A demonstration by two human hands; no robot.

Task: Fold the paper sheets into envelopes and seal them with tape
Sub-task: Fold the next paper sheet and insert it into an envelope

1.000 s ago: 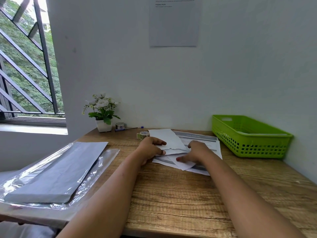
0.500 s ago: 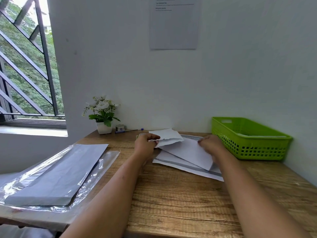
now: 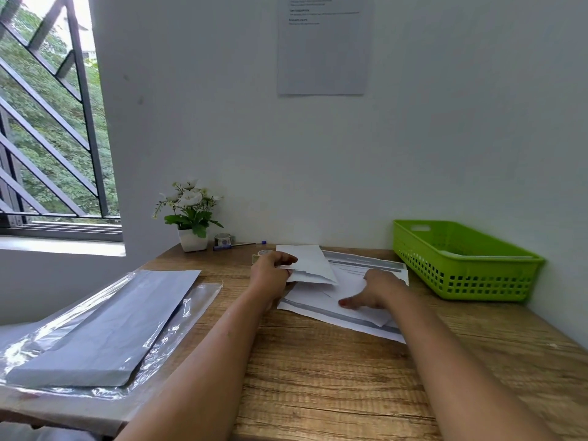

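Two hands are engaged on the paper at the far middle of the wooden desk (image 3: pixel 318 377). A folded white sheet (image 3: pixel 313 265) is pinched at its left end between thumb and fingers of the left hand (image 3: pixel 272 272); its long axis runs from that hand away toward the wall and slightly right, and it is held just above the desk. The right hand (image 3: pixel 374 289) is laid flat, fingers spread and extended leftward, and is pressed on a second white sheet (image 3: pixel 318 292); nothing is gripped by it. Beneath lies a printed sheet with grey bands (image 3: pixel 350 323), whose long axis runs across the desk, slanting from left-near to right-far.

Paper of this kind is judged light, thin and limp; it is creased easily and torn at edges. It is best taken at a corner or folded edge, where doubled layers lend stiffness, while the free portion is held down by a flat palm.

One small tape roll (image 3: pixel 265 252) is partly seen just behind the left hand; another roll (image 3: pixel 222 239) stands beside the flower pot (image 3: pixel 192 240).
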